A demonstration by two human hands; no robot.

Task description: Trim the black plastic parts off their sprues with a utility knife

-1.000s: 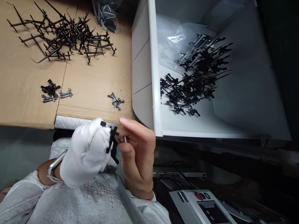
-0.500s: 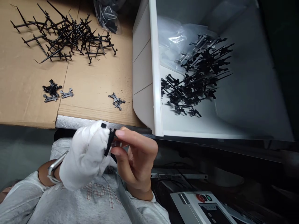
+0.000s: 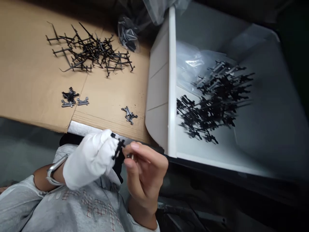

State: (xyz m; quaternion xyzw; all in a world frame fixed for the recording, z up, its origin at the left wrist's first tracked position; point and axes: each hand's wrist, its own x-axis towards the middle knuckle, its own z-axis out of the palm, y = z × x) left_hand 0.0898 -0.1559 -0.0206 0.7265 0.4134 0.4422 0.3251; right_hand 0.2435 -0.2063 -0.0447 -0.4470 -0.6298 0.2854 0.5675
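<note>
My left hand (image 3: pixel 90 159), in a white glove with a silvery band at the wrist, is closed on a small black plastic bracket (image 3: pixel 118 149). The bracket sticks out past the gloved fingertips toward my right hand. My right hand (image 3: pixel 147 170) is bare, its fingers curled and its index finger and thumb a little apart. A small shiny piece (image 3: pixel 129 156) shows between those fingers, too small and blurred to name. The right fingertips are close beside the bracket; whether they touch it I cannot tell.
Black thin sprue pieces (image 3: pixel 96 53) lie heaped on the cardboard (image 3: pixel 31 80). Several loose brackets (image 3: pixel 70 95) lie at left, with more (image 3: pixel 129 115) near the front edge. A white bin (image 3: pixel 172 96) at right holds black parts (image 3: pixel 212 106) and clear plastic (image 3: pixel 193 59).
The view has shifted, so the bench and bin appear lower and farther right. My right index finger and thumb have come away from the bracket and stand farther apart from it.
</note>
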